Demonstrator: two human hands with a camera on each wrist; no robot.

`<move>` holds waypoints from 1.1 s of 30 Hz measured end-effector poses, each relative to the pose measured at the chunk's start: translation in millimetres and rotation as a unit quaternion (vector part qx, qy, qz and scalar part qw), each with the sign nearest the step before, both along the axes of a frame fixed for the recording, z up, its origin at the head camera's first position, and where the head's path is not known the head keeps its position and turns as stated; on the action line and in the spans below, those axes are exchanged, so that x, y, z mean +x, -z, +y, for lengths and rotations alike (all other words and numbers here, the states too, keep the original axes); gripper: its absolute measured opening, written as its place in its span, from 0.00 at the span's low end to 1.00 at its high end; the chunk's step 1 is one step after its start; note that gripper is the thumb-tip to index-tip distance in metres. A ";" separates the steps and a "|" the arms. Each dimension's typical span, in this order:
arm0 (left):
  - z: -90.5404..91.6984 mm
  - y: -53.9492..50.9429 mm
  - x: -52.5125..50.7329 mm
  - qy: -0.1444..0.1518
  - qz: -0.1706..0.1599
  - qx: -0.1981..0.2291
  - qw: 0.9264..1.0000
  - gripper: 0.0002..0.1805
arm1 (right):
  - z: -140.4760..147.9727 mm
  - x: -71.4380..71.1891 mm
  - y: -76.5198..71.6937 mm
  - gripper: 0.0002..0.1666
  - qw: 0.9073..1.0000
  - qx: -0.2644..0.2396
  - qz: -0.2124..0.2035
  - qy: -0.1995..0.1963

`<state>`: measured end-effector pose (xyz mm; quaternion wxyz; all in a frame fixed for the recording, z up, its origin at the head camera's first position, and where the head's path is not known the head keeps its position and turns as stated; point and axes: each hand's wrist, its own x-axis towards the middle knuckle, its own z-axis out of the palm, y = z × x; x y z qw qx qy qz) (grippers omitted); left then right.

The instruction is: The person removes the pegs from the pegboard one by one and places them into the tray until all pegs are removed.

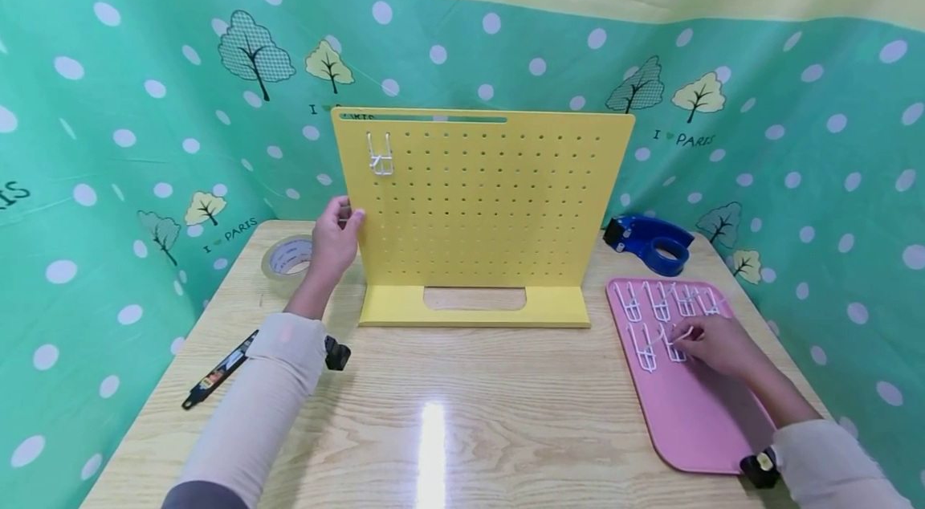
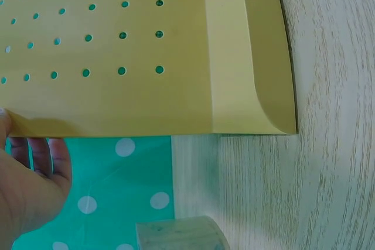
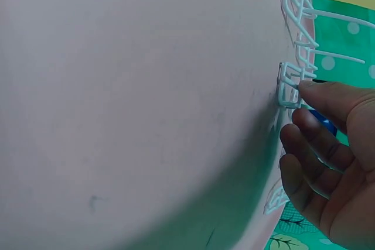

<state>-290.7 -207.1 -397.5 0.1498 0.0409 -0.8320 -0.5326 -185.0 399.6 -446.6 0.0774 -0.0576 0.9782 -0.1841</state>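
Observation:
A yellow pegboard [image 1: 480, 204] stands upright on its own base at the middle of the table. My left hand [image 1: 337, 236] grips its left edge, thumb in front and fingers behind, as the left wrist view also shows. One white wire hook [image 1: 381, 156] hangs near the board's top left corner. Several more white wire hooks [image 1: 641, 348] lie in two rows on a pink tray [image 1: 694, 433] at the right. Over the tray, my right hand [image 1: 719, 344] pinches a white wire hook [image 3: 290, 86] between thumb and fingertip; its other fingers are loosely bent.
Behind the tray sits a blue tape dispenser [image 1: 654, 242]. A roll of clear tape [image 1: 289, 256] lies left of the board, and a black utility knife [image 1: 219, 371] lies at the table's left. A green patterned curtain [image 1: 173, 91] hangs behind and at both sides.

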 end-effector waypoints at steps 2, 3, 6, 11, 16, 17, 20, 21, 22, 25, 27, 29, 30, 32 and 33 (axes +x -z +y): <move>0.5 -0.8 -0.3 -0.001 -0.001 0.002 1.000 0.18 | -0.1 0.4 -0.2 0.03 1.000 0.001 -0.003 0.002; 0.6 -1.1 -0.5 -0.002 -0.003 0.002 1.000 0.18 | -0.3 0.6 -0.4 0.03 1.000 0.001 -0.005 0.003; 0.2 -1.2 -0.3 -0.004 -0.006 0.002 1.000 0.17 | -1.1 0.9 -1.0 0.03 1.000 0.000 -0.009 0.003; 0.1 0.3 -0.7 -0.003 -0.002 -0.002 1.000 0.17 | -0.1 1.5 -2.3 0.04 1.000 -0.006 -0.017 0.005; 0.6 1.1 -1.2 -0.003 0.003 0.000 1.000 0.17 | 4.0 1.6 -10.6 0.12 1.000 -0.006 -0.017 0.017; 0.9 1.0 -1.2 -0.003 0.004 0.000 1.000 0.17 | 4.8 1.3 -13.1 0.13 1.000 -0.003 -0.014 0.019; 0.5 0.0 -0.9 -0.005 0.005 -0.001 1.000 0.17 | 6.8 -0.8 -22.8 0.15 1.000 0.008 0.006 0.017; 0.4 -0.3 -0.6 -0.005 0.003 -0.003 1.000 0.17 | 7.2 -1.6 -26.7 0.15 1.000 0.008 0.014 0.014; 0.3 -0.6 -0.4 -0.005 0.003 -0.004 1.000 0.17 | 7.5 -2.6 -30.3 0.15 1.000 0.009 0.025 0.010; 0.4 -1.0 0.1 -0.005 0.000 -0.004 1.000 0.17 | 6.3 -5.7 -40.1 0.17 0.999 0.003 0.049 0.003; 0.8 -1.1 0.4 -0.005 0.000 0.000 1.000 0.17 | 3.6 -8.4 -46.0 0.18 0.998 -0.005 0.057 0.002; 1.0 -1.0 0.3 -0.005 0.000 0.002 1.000 0.17 | -1.2 -11.5 -51.2 0.18 0.998 -0.007 0.064 0.007; 1.1 -1.0 0.4 -0.004 0.000 0.003 1.000 0.17 | -4.1 -13.2 -53.8 0.18 0.998 -0.007 0.068 0.006; 1.0 -0.9 0.4 -0.004 0.001 0.003 1.000 0.17 | -10.2 -16.6 -59.1 0.16 0.997 -0.005 0.076 0.000; 0.7 -0.7 0.4 -0.004 0.001 0.003 1.000 0.17 | -14.0 -18.0 -61.9 0.15 0.997 -0.004 0.079 -0.002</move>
